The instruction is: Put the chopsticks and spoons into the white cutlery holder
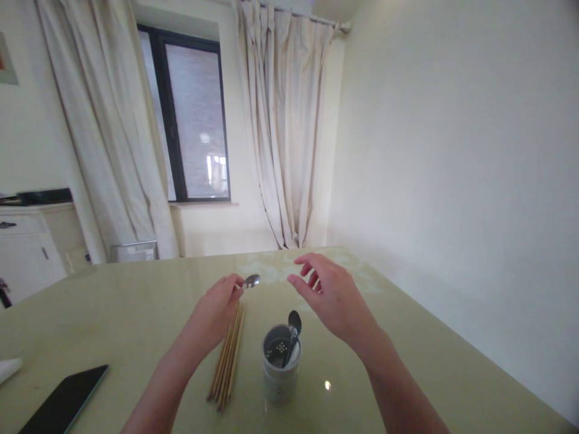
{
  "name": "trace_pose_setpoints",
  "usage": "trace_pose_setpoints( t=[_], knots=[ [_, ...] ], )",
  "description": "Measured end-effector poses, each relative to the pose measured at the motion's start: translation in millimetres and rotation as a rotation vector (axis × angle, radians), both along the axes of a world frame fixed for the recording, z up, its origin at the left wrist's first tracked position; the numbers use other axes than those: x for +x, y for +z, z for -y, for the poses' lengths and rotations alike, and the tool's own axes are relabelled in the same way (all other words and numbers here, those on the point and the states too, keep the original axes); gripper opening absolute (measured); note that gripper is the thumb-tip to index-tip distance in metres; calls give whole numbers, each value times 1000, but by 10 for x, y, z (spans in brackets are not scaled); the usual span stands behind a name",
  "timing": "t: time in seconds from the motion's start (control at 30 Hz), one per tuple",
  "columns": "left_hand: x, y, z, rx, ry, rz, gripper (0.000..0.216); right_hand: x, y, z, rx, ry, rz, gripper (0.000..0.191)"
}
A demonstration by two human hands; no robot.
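Note:
My left hand (221, 304) grips a metal spoon (252, 281) between thumb and fingers, its bowl pointing right and its handle hidden in the hand. To the right, my right hand (328, 289) hovers over the table with thumb and fingers apart and nothing between them. A whitish utensil holder (280, 383) with holes in its bottom stands upright between my forearms. Another spoon (294, 323) leans inside it, bowl up above the rim. Beneath my left hand lies a bundle of wooden chopsticks (228, 361), their far ends partly covered by the hand.
The glossy pale green table (149, 313) reaches toward a curtained window (199, 120). A dark tablet or phone (67, 398) lies at the near left, with a white object (9, 369) beyond it at the edge of view. A wall (474, 181) runs along the right side.

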State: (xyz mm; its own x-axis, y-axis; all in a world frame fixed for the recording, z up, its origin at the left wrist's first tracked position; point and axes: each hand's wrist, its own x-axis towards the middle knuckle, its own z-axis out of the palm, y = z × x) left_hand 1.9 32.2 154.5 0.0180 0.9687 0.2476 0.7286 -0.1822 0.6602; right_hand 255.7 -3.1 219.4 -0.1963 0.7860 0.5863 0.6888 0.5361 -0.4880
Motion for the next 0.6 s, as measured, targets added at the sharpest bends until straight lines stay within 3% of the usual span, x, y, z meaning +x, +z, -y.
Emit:
trace_pose_setpoints(
  t=[0.13,0.27,0.43,0.6],
  knots=[
    [-413,-342,-256,-106,141,-349,27,-26,-149,-71,-242,-27,360,35],
    [-602,-630,-369,-200,235,-444,30,-101,-255,-124,-320,-14,496,28],
    [-692,-866,-405,-286,308,-459,27,-102,-159,-105,-217,-55,436,17],
    [-644,-1035,-436,-335,321,-423,25,-3,1,-17,-22,-37,199,8]
  ],
)
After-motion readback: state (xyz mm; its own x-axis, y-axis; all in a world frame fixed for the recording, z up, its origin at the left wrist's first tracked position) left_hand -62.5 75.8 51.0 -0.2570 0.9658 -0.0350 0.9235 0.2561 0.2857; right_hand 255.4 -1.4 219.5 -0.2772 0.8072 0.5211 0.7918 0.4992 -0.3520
